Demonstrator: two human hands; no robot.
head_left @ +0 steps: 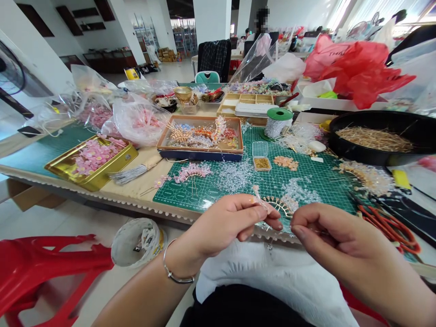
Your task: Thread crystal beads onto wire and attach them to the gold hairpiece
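My left hand [225,222] pinches a thin wire stem tipped with small pink beads [258,196] between thumb and fingers. My right hand [340,240] pinches a fine wire [315,231] close to the left fingertips. Just beyond both hands, a curved gold wire frame with fine teeth [277,206] lies at the near edge of a green cutting mat [327,200]. Loose clear beads [299,190] are scattered on the mat. A beaded pink floral hair comb [190,173] rests further left, and my lap hides the table edge below my hands.
Orange-handled scissors [388,229] lie to the right. Beyond stand a silver wire spool [277,122], a cardboard tray of beaded pieces [200,138], a gold tin of pink flowers [91,159] and a black pan of golden fibres [374,138]. A red stool [44,268] stands lower left.
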